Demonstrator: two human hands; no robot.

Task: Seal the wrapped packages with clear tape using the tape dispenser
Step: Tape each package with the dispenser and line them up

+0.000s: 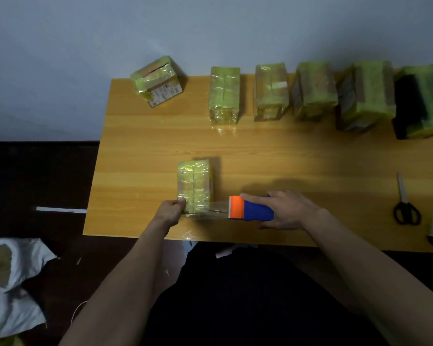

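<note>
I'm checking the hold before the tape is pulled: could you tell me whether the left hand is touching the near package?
Touching. The head view shows the left hand pressing its thumb on the near package's lower left corner.

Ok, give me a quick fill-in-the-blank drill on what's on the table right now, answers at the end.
1. The right hand grips the blue and ___ tape dispenser.
2. The left hand presses on the near end of the ___ package closest to the person.
3. A strip of clear tape stretches from the dispenser to that ___.
4. The black-handled scissors lie near the table's ___ edge.

Missing words: orange; green; package; right
</note>
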